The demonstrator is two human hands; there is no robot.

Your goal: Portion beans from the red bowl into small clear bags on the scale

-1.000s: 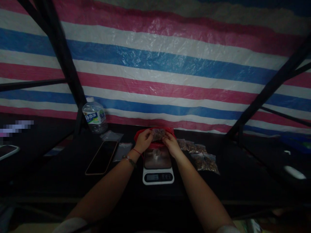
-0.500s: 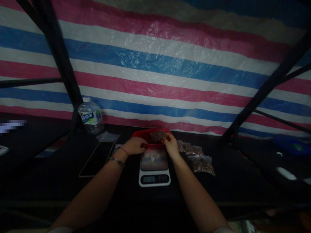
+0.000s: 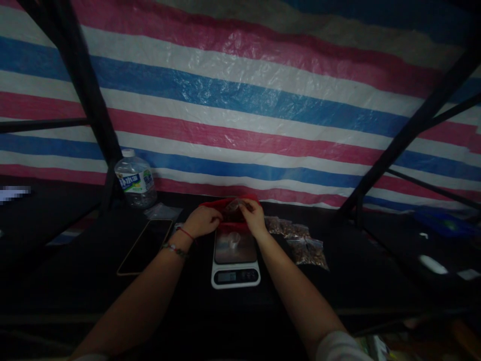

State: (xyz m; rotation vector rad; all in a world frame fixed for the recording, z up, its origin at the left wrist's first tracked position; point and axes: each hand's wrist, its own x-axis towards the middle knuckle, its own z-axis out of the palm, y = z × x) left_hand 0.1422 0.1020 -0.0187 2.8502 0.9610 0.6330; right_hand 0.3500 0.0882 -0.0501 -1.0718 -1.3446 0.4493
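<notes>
Behind the scale lies an opened red bag [image 3: 210, 204] with dark contents. My left hand [image 3: 203, 221] is closed at its left side, fingers curled at the edge and fingertips partly hidden. My right hand [image 3: 253, 216] pinches a small clear plastic bag [image 3: 233, 204] over the mouth of the red bag; how full it is I cannot tell. In front stands a white kitchen scale [image 3: 236, 281] with a metal plate and a lit display too dim to read. On its plate sits a small clear cup-like thing [image 3: 234, 239].
Right of the scale lie several filled zip bags [image 3: 306, 252] of brownish pieces. To the left are a phone [image 3: 146, 248], flat clear plastic bags [image 3: 162, 211] and a large clear bottle [image 3: 135, 180]. Black metal posts [image 3: 84, 95] frame a striped plastic sheet.
My right hand has shifted slightly, and the plastic bag in it has dipped and turned within the red bag's mouth. My left hand stays at the edge. The view has shifted slightly.
</notes>
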